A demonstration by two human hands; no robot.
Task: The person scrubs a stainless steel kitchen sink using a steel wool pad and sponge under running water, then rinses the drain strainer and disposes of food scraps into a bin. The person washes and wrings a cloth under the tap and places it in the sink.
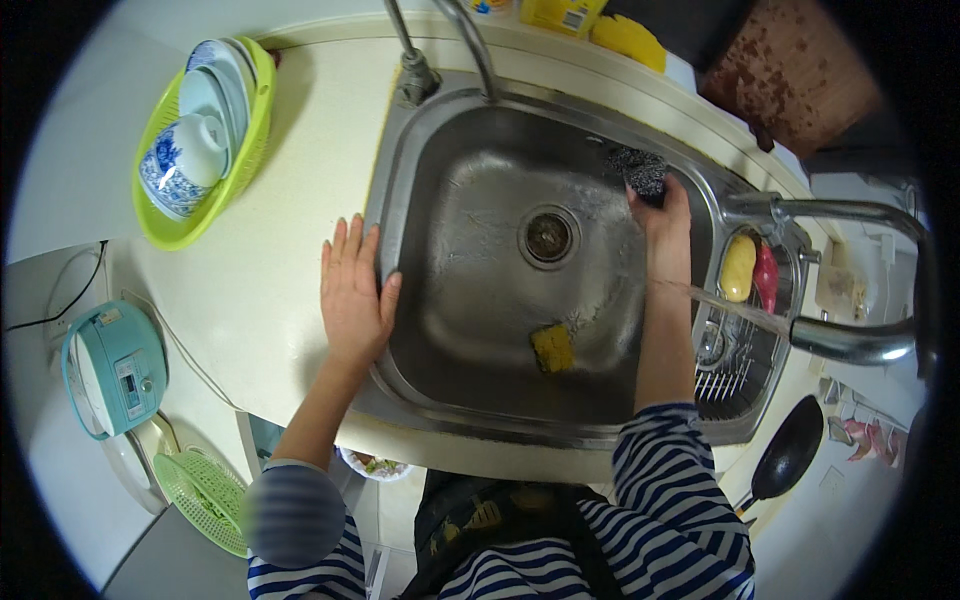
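In the head view, my right hand [660, 206] grips a dark scouring pad [636, 166], pressed to the far right wall of the stainless steel sink [480, 247]. My left hand [352, 274] lies flat on the cream countertop, its thumb at the sink's left rim; it holds nothing. A yellow sponge [553, 348] rests on the basin floor, towards my side. Near the basin's centre is the drain [549, 237]. Water runs from the tap spout [847, 341] on the right and reaches my right forearm.
A green basket [259, 135] of bowls stands on the left counter, beyond a teal rice cooker [139, 375]. The small side sink on the right holds a yellow potato [738, 268] and a red-skinned root vegetable [766, 277]. A black pan [787, 448] sits at lower right.
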